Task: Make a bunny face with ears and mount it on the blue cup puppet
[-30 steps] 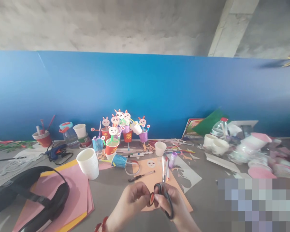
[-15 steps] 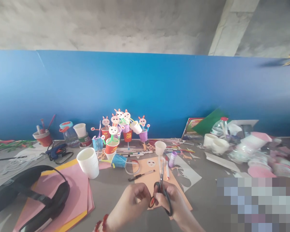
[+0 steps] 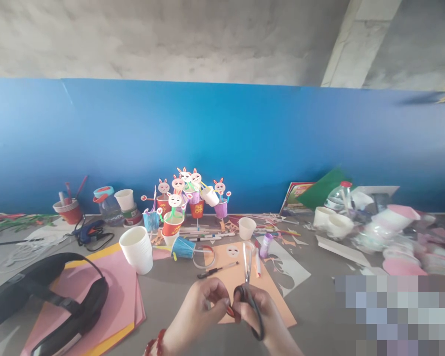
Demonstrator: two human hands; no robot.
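Near edge of the grey table (image 3: 319,306): I see both hands meeting over the orange paper sheet (image 3: 274,301), low in my view.
Change: against a second ago, the blades of the scissors (image 3: 245,262) have swung from leaning right to pointing almost straight away from me. The small red piece (image 3: 230,311) shows less, now only a sliver between the hands.
Reading: I judge the snipping around that piece is under way, with the piece turned a little between cuts.
Left hand (image 3: 202,304): fingers (image 3: 222,299) curled tight, pinching the small red piece at its left edge.
Right hand (image 3: 267,316): fingers through the black scissor loops and drawn in. The blades look nearly together, though I cannot tell whether they are fully closed.
Piece location: just above the orange sheet, touching both hands.
Around: a black pen (image 3: 217,270) and a purple glue stick (image 3: 266,244) lie beyond the hands. A stack of white cups (image 3: 137,249) stands to the left, and bunny cup crafts (image 3: 185,198) line the blue wall.
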